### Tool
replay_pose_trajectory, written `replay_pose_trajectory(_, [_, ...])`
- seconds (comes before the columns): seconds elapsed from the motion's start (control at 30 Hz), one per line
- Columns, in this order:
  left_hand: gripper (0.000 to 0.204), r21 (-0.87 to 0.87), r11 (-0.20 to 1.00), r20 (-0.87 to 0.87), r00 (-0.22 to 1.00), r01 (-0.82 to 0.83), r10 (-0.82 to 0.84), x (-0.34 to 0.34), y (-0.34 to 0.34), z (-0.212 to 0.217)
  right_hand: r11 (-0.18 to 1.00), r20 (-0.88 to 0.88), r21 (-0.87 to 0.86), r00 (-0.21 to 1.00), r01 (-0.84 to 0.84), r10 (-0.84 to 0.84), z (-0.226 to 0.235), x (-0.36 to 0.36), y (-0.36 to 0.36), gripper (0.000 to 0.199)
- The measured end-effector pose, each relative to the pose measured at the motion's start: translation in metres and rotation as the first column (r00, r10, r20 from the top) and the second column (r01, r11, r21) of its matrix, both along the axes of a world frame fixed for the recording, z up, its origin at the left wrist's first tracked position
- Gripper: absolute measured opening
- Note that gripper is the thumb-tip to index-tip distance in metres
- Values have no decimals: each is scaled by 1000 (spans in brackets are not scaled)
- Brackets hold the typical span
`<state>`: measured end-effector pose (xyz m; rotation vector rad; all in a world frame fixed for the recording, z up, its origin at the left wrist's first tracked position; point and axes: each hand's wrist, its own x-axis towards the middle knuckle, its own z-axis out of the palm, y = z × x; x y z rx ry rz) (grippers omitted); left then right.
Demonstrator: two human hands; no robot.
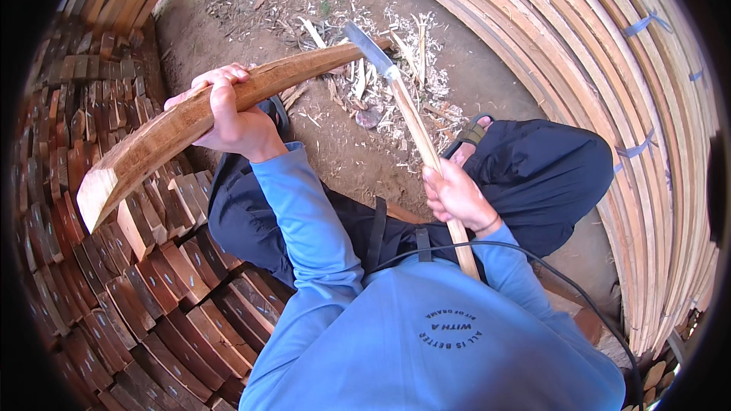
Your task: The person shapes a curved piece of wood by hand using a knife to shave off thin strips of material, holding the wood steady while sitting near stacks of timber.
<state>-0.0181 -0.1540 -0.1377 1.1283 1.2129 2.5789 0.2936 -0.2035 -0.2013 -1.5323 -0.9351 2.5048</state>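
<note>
The curved wooden piece (190,118) hides the left hand's palm (236,122).

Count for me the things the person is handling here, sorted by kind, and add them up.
Curved wooden piece, gripped by the left hand: 1
Adze-like tool with a metal blade and pale wooden handle, gripped by the right hand: 1
Total: 2
The stacked wood at both sides is too crowded to count.
</note>
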Motion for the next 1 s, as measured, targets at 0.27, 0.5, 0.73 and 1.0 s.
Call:
replay_pose_trajectory(0.27, [16,8,999,69,996,-48,47,-10,-2,-4,990,-9,138,1000,-13,15,-9,-9,-8,18])
replay_pose_trajectory(0.5, [18,4,999,3,999,-50,50,10,11,2,982,37,179,998,-62,57,-12,-22,31,14])
replay_pose_trajectory(0.73, [21,1,998,122,991,-63,62,-11,-4,-9,1000,-52,4,998,-25,25,-6,3,23,12])
replay_pose_trajectory(1.0, [14,-32,996,225,971,-79,85,-29,-26,-18,998,-86,-25,995,-57,55,-27,-14,25,12])
